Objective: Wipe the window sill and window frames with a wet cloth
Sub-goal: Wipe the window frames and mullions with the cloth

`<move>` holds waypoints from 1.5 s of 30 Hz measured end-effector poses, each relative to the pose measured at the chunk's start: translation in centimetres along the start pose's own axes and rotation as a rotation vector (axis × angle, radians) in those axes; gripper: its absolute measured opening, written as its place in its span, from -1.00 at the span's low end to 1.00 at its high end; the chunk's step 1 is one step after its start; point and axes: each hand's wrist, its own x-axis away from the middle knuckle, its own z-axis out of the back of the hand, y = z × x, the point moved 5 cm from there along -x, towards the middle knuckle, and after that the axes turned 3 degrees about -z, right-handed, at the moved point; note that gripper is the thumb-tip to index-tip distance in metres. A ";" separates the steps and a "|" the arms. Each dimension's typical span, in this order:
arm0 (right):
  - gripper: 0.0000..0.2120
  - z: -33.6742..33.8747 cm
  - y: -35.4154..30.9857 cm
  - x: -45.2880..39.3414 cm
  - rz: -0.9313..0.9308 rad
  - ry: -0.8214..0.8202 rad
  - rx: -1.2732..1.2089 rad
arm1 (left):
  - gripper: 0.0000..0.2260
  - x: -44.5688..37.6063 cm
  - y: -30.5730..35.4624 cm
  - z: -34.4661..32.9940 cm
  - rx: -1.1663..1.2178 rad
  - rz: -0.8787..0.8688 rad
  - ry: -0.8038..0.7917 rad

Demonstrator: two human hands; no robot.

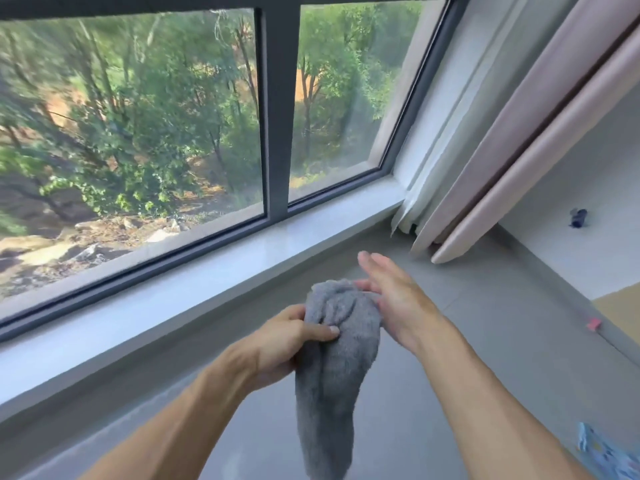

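Hanging in mid-air in front of the person, the grey cloth (332, 358) is bunched at its top and trails down in a long loose tail, held above the grey floor (467, 341) and a little short of the window sill (194, 282), which it does not touch. The left hand (287, 344) grips it about a third of the way down, thumb pressed across the front folds and fingers curled behind, which looks like a holding grasp meant to keep the fabric steady while it is reshaped. The right hand (394, 296) is spread with straight fingers, its palm side against the upper right edge of the bundle; it clasps nothing, and seems to be patting or folding the top over into a pad fit for wiping. That would explain why the cloth sits at chest height rather than on a surface: my judgement is that it is being readied, not yet applied. Whether it is wet cannot be told from its look. Beyond it the pale sill runs along beneath the dark window frame (277, 109), whose upright bar divides two panes. To the right a pink curtain (519, 140) hangs drawn aside, leaving the sill's far end and the frame's corner open to reach.
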 end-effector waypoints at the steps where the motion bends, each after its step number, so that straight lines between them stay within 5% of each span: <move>1: -0.29 0.1 1.6 -0.2 -0.111 0.002 -0.159 | -0.72 0.1 0.6 -0.2 0.098 -0.017 0.031; 3: -0.18 -1.4 2.9 -0.3 -0.234 -0.227 -0.295 | -0.74 -0.6 3.0 -0.2 0.199 -0.067 0.111; 6: -0.47 -2.6 1.1 -0.2 -0.164 -0.401 -0.111 | -0.65 -1.6 7.6 0.6 0.099 -0.112 0.238; 8: -0.70 -2.1 -1.5 -1.7 -0.019 -0.260 0.166 | -0.55 -1.6 9.7 2.2 -0.196 -0.084 0.333; 12: -0.55 -1.6 -7.5 -4.3 0.185 0.000 0.389 | -0.49 -0.9 13.8 5.4 -0.727 0.121 0.560; 14: -0.75 -2.6 -10.8 -5.1 0.257 0.039 0.384 | -0.53 -0.4 16.2 6.7 -0.789 0.162 0.724; 16: -0.78 -4.1 -13.7 -5.7 0.328 0.031 0.390 | -0.42 -0.3 18.8 7.4 -0.681 0.061 0.773; 18: -0.76 -5.3 -16.5 -6.3 0.407 0.030 0.422 | -0.39 -0.5 21.3 7.5 -0.576 -0.041 0.633; 21: -0.73 -7.6 -21.8 -8.0 0.453 0.045 0.439 | -0.46 -0.7 26.0 8.7 -0.870 -0.056 0.519; 25: -0.77 -10.2 -28.1 -9.8 0.717 0.113 0.559 | -0.82 -1.8 32.0 10.7 -1.177 -0.232 0.677; 28: -0.89 -11.2 -32.6 -11.8 0.902 0.418 0.747 | -0.95 -3.4 36.4 12.2 -1.254 -0.312 0.739; 31: -0.95 -12.4 -36.9 -13.3 1.028 0.507 0.710 | -0.89 -3.9 41.5 12.4 -1.525 -0.510 1.065; 36: -0.79 -14.9 -41.2 -16.1 1.365 0.477 0.573 | -0.83 -6.3 46.3 12.4 -1.743 -0.734 1.403; 39: -0.41 -17.0 -40.1 -19.0 1.535 0.284 0.854 | -0.79 -7.6 47.1 13.4 -1.688 -0.706 1.540; 45: -0.45 -19.4 -40.2 -21.9 1.823 0.173 1.208 | -0.62 -7.7 45.1 15.0 -1.699 -0.751 1.582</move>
